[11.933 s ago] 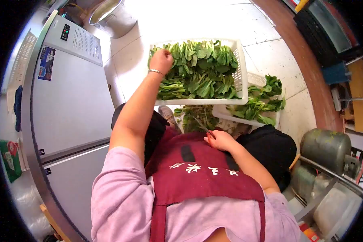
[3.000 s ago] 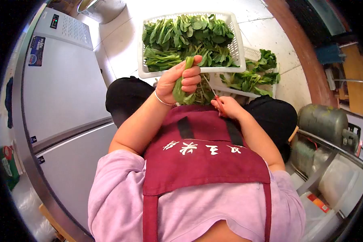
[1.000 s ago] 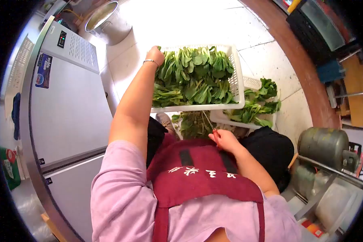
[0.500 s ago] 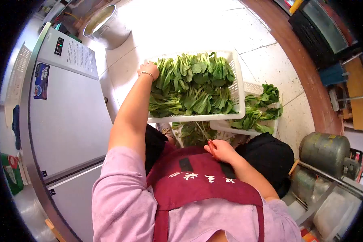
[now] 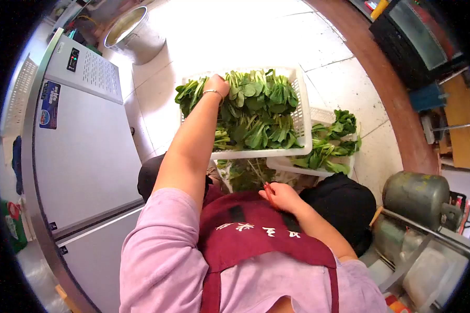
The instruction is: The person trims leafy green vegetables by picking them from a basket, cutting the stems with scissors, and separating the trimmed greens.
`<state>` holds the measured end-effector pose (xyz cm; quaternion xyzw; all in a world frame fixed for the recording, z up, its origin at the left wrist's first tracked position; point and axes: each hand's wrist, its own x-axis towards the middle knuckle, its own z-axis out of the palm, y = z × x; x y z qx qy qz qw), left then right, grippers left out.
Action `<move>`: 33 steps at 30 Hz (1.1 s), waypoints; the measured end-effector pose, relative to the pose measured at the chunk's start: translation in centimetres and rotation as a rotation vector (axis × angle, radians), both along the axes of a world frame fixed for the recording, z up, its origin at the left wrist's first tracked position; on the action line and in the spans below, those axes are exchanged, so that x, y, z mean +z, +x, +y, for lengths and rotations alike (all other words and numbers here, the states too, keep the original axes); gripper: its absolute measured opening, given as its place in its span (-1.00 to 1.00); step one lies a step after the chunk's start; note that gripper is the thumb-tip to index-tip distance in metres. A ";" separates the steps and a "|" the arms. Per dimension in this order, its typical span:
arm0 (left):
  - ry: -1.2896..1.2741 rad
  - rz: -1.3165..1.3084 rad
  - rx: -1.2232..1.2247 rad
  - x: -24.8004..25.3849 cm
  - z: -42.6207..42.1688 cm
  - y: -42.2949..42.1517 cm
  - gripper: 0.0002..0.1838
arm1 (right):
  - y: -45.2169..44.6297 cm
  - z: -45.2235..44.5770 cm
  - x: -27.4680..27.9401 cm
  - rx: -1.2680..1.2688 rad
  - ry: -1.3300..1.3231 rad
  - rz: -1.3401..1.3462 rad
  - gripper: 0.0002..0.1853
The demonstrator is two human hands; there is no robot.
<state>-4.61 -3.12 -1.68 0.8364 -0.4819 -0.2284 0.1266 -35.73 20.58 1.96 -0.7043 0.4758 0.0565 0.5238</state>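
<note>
A white slatted basket (image 5: 304,112) holds rows of leafy greens (image 5: 261,94). My left hand (image 5: 217,86) reaches onto the back row, its fingers closed at the stems; what they grip, if anything, is hidden. Red-handled scissors (image 5: 266,189) are in my right hand (image 5: 281,197), in front of the apron, with the blades pointing toward the basket. Below the basket's near edge lies a heap of trimmings (image 5: 244,176). More greens (image 5: 326,151) sit in a smaller white tray (image 5: 321,116) at the right.
A grey refrigerator cabinet (image 5: 83,151) stands along the left. Behind it is a metal pot (image 5: 147,44) on the tiled floor (image 5: 329,73). At the right are a greenish cylinder (image 5: 416,199) and a metal rack (image 5: 428,229). My black-clad knees flank the apron.
My left hand has moved from the basket's left edge rightward onto the back row, and greens now show at the back left corner. The scissors remain in my right hand.
</note>
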 end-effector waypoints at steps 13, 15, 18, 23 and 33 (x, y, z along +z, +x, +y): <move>-0.497 1.556 0.110 6.1 9.3 1.0 -0.76 | 0.1 0.4 0.9 0.018 -0.025 0.001 -0.54; -0.487 1.620 0.123 7.1 11.0 0.5 -0.72 | -0.1 0.4 -0.3 0.026 -0.031 0.004 -0.52; -0.330 1.913 0.043 9.2 13.7 -0.8 -0.64 | 0.0 0.5 0.1 -0.007 -0.003 0.066 -0.51; -0.182 1.972 0.077 9.7 17.8 -2.9 -0.71 | 0.0 1.1 1.0 -0.104 0.068 -0.018 -0.55; -0.014 1.754 -0.121 9.7 24.0 -6.3 -0.74 | -0.6 1.8 5.2 -0.485 0.401 -0.425 -0.68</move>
